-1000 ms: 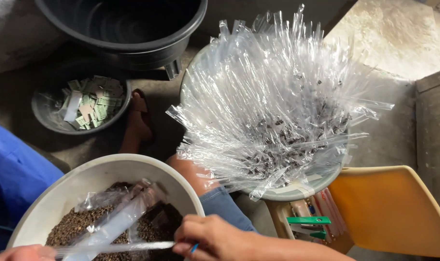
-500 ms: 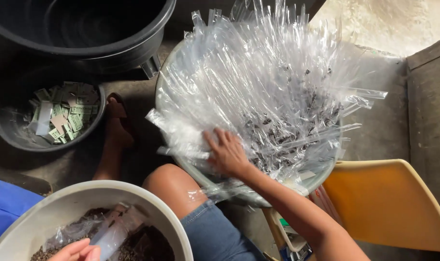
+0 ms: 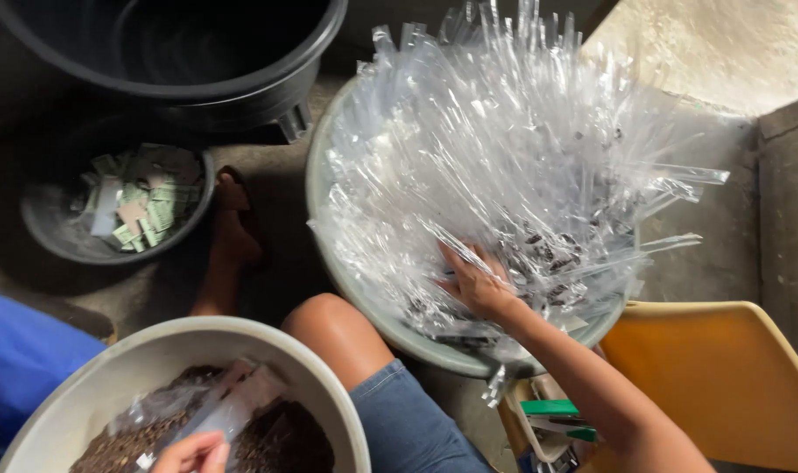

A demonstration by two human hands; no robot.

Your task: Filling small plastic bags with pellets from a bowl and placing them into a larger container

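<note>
Right hand in the heap of clear bags, left hand at the near basin.

The right hand (image 3: 480, 285) lies with fingers spread open, palm down, on the pile of long clear plastic bags (image 3: 513, 166) that fills the grey basin (image 3: 322, 229) at the right. The left hand (image 3: 191, 453), at the near edge, pinches the end of a clear bag (image 3: 211, 412) lying in the pale basin (image 3: 136, 343) of dark brown grains. Far left sits a dark bowl (image 3: 44, 232) of paper slips, a black tub (image 3: 233, 83) beyond it, a yellow chair (image 3: 723, 377) near right.
</note>
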